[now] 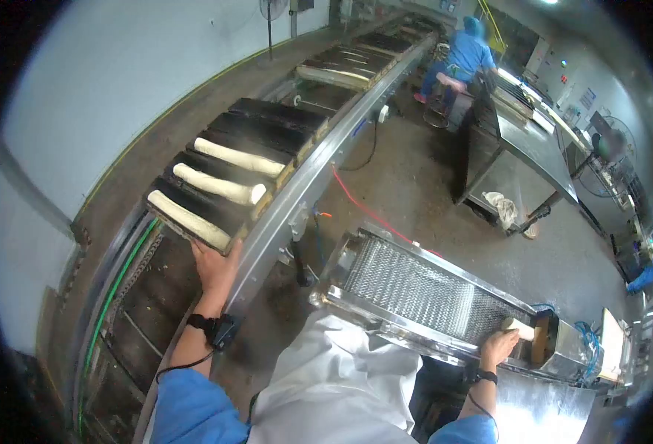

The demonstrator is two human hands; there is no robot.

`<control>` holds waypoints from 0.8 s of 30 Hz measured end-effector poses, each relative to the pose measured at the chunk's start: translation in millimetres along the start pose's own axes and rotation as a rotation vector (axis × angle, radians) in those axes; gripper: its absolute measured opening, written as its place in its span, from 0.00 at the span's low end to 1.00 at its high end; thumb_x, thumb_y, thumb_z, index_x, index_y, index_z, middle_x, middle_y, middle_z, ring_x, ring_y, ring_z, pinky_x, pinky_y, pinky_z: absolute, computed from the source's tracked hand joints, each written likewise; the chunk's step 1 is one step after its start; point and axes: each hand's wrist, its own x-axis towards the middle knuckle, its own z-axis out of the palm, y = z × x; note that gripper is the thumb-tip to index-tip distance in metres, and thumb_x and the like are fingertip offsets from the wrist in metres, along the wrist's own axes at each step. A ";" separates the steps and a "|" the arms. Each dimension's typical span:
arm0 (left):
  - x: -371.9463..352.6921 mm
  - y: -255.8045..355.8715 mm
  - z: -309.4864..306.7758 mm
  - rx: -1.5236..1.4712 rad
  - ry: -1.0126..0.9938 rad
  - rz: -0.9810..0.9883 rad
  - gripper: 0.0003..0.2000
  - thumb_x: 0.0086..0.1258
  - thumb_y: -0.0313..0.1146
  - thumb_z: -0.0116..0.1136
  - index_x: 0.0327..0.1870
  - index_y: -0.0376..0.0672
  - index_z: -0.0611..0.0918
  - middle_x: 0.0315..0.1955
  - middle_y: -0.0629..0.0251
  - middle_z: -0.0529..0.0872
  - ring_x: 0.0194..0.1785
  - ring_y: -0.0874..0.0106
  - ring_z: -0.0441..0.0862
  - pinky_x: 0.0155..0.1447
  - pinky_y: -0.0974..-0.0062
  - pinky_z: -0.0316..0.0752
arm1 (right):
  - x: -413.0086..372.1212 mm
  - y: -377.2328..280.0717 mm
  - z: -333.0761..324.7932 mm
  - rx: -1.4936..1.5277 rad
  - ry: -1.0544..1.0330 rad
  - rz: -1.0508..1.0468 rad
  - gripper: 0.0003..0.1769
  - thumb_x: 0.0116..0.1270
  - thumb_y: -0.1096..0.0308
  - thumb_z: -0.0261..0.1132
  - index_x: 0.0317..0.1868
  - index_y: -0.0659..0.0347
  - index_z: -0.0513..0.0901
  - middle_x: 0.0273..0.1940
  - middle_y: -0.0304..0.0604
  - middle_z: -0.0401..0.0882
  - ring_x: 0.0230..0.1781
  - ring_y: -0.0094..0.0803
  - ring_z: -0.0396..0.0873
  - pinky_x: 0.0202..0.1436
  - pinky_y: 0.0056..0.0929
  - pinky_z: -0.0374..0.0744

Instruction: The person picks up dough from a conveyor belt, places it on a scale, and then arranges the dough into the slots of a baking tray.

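My left hand (214, 268) is at the near edge of a black tray (193, 203) on the long conveyor, thumb on one side and fingers partly hidden beneath it. A long pale dough roll (186, 220) lies along that tray, and another dough roll (219, 183) rests on the one behind. Far to the right, my right hand (499, 348) closes around the end of a short pale dough roll (517, 328). It is over the right end of a metal mesh belt (415, 285), beside a brown block (542, 339).
The conveyor's steel side rail (319, 163) runs away to the back. A co-worker in blue (467, 55) sits by a steel table (526, 148). A red hose (352, 196) crosses the floor behind the mesh belt. A metal box (574, 348) stands at the belt's right end.
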 end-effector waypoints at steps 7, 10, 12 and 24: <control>-3.4 20.1 -15.3 0.010 -0.082 -0.126 0.53 0.58 0.52 0.66 0.67 0.14 0.49 0.67 0.27 0.54 0.71 0.42 0.57 0.75 0.59 0.55 | 24.6 -7.4 11.0 -0.053 0.010 -0.357 0.32 0.55 0.78 0.60 0.64 0.60 0.69 0.63 0.50 0.68 0.67 0.50 0.62 0.72 0.51 0.57; -5.1 11.8 -7.8 0.036 -0.002 -0.117 0.54 0.58 0.53 0.67 0.67 0.14 0.49 0.67 0.26 0.54 0.71 0.42 0.58 0.74 0.60 0.56 | 30.4 -14.5 11.6 -0.040 -0.215 -0.678 0.23 0.52 0.79 0.60 0.52 0.59 0.74 0.50 0.46 0.77 0.60 0.46 0.70 0.73 0.49 0.58; -5.3 8.9 -8.6 0.007 0.005 -0.110 0.54 0.57 0.53 0.67 0.67 0.14 0.50 0.67 0.26 0.54 0.71 0.42 0.58 0.74 0.60 0.56 | 25.0 -21.0 -8.8 0.006 -0.224 -0.716 0.23 0.52 0.78 0.61 0.51 0.58 0.75 0.49 0.47 0.78 0.59 0.46 0.71 0.72 0.49 0.59; -3.2 -6.7 -0.2 -0.008 0.049 0.012 0.53 0.58 0.52 0.67 0.65 0.12 0.51 0.65 0.20 0.54 0.71 0.38 0.55 0.76 0.60 0.52 | 100.9 -92.1 -68.9 0.400 -0.249 -0.434 0.16 0.55 0.63 0.67 0.38 0.67 0.80 0.29 0.54 0.84 0.30 0.45 0.85 0.31 0.40 0.80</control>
